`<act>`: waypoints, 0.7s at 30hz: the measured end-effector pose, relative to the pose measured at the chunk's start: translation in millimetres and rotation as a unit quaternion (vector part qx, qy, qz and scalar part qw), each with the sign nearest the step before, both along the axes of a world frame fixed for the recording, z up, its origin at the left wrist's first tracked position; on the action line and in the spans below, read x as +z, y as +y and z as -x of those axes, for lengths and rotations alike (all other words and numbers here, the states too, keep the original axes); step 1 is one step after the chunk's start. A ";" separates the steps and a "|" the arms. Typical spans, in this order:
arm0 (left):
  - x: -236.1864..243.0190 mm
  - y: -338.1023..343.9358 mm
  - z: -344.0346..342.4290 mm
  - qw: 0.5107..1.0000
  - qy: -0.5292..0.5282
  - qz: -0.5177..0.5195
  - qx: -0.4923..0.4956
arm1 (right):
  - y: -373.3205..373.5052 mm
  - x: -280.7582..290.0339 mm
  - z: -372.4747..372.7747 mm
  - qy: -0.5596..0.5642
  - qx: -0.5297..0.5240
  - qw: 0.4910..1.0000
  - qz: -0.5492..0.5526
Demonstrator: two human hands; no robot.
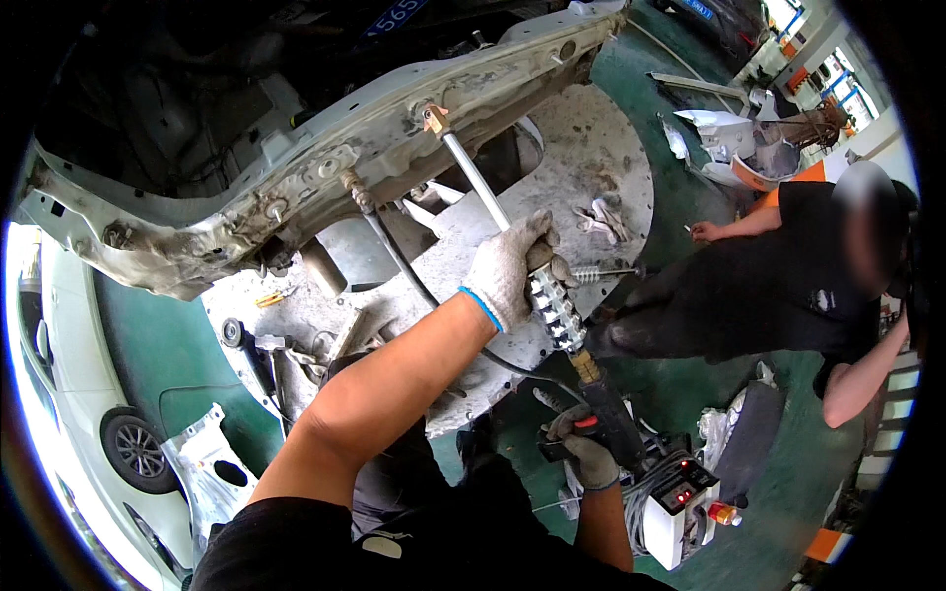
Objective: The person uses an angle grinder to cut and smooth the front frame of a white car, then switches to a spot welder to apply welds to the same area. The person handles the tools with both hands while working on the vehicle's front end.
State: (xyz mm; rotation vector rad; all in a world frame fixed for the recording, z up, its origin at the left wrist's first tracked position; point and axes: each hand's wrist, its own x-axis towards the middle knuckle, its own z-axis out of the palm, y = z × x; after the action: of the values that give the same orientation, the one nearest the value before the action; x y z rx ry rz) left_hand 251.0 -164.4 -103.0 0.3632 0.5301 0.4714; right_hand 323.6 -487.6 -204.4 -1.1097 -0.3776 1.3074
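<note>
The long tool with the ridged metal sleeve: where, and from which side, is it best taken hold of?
Probably at its black rear body, from the picture's lower side, toward which that end slants. A second hold around the ridged sleeve, from the left, should steady the long shaft.

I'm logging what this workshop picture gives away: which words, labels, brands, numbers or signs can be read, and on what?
Blue plate at the top: large pale characters, partly legible, not copied here.
Blue plate on the dark car: pale characters, also not copied.
Control panel: red lit marks, too small to read.
Co-worker's dark shirt: pale mark, too small to read.
Held tool: no lettering visible.
</note>
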 end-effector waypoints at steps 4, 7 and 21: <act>6.7 2.2 1.8 1.000 0.010 -0.004 0.010 | 10.6 33.4 3.5 0.029 -0.016 0.999 -0.015; 7.7 2.8 1.7 1.000 0.002 0.005 -0.003 | 9.3 34.3 4.6 0.035 -0.019 0.999 -0.016; 17.2 0.6 6.1 0.999 -0.016 0.019 0.023 | 0.1 59.8 16.0 0.059 -0.030 0.998 0.002</act>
State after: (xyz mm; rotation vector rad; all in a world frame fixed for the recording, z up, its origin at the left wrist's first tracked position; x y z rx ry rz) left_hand 244.8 -163.8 -85.8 0.3063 0.5159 0.5091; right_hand 307.6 -487.5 -144.7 -1.0348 -0.2524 1.3149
